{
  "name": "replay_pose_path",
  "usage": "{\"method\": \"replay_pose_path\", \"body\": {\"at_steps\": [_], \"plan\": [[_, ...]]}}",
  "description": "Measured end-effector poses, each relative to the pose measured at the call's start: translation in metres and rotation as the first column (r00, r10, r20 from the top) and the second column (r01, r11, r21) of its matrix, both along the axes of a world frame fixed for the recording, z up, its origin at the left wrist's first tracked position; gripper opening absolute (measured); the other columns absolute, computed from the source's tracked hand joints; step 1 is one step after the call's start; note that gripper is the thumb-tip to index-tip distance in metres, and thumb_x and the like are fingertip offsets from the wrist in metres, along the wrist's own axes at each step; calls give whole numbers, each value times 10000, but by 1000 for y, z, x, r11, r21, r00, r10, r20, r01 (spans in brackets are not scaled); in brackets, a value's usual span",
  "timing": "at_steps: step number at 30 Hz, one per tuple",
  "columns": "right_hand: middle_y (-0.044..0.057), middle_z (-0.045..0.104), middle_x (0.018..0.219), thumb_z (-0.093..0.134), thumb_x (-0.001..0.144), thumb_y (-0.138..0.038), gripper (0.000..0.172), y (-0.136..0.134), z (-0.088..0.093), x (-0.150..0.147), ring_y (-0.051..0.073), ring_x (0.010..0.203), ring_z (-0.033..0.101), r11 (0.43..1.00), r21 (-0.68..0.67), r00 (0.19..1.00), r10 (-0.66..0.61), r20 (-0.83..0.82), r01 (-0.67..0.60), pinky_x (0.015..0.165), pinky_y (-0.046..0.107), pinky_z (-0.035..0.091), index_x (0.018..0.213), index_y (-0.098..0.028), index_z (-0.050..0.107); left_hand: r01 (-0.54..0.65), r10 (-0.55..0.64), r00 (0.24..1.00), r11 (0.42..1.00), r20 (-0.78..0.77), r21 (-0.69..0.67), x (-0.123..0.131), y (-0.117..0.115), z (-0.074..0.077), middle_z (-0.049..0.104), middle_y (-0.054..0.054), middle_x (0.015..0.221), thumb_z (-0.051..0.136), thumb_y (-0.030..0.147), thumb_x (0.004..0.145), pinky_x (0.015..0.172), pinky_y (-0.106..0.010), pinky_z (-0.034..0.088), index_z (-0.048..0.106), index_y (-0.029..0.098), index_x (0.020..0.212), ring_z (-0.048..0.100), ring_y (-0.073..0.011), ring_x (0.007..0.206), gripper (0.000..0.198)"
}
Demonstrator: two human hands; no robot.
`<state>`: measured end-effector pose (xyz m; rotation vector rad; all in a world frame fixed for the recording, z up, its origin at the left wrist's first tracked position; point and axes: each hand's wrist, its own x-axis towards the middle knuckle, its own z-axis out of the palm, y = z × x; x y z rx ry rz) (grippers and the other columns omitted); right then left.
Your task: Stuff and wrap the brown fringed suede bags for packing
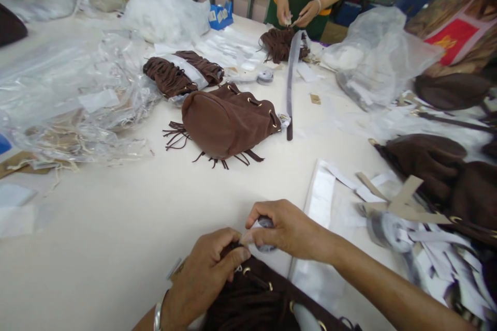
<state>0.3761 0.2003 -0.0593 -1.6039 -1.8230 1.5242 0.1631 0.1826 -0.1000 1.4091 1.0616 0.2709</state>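
A dark brown fringed drawstring bag [248, 305] with gold eyelets lies at the bottom edge, partly cut off by the frame. My left hand [202, 274] pinches its top rim near an eyelet, thumb and fingers closed. Just to the right, my right hand [289, 230] curls around a small grey-and-white roll of strip [266, 235], its fingertips almost meeting those of my left hand. What lies between the fingertips is too small to make out. A grey tube-like piece [305, 316] rests against the bag's eyelet edge.
Another brown fringed bag [229, 121] lies on its side mid-table, a wrapped one [182, 72] behind it. Plastic bags [77, 88] heap on the left. White strips [446, 258] and dark bags [427, 160] crowd the right. Across the table, a co-worker's hands [297, 13] work above brown fringe.
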Motion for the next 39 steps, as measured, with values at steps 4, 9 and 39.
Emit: {"method": "replay_pose_path", "body": {"at_steps": [4, 9, 39], "plan": [[-45, 617, 647, 692, 799, -452, 271, -3, 1, 9, 82, 566, 522, 996, -15, 996, -87, -35, 86, 528, 186, 363, 856, -189, 665, 15, -15, 1000, 1000, -21, -9, -1, 0, -1, 545, 37, 598, 516, 437, 901, 539, -221, 336, 648, 189, 855, 500, -115, 536, 284], [-38, 633, 670, 697, 798, -429, 256, -11, -3, 16, 81, 578, 537, 993, -22, 990, -121, -71, 120, 522, 182, 373, 864, -184, 665, 20, -21, 999, 999, -33, -28, -1, 0, 0, 521, 44, 575, 501, 446, 912, 529, -215, 335, 649, 192, 877, 492, -113, 525, 296], [-34, 612, 757, 642, 814, -281, 207, -67, 0, 26, 110, 647, 547, 978, -147, 977, -170, -130, 150, 543, 197, 364, 1005, -228, 585, 399, -325, 915, 631, -239, 666, 0, -21, 18, 696, -20, 932, 473, 251, 943, 560, -185, 479, 644, 254, 944, 657, -116, 625, 172]]}}
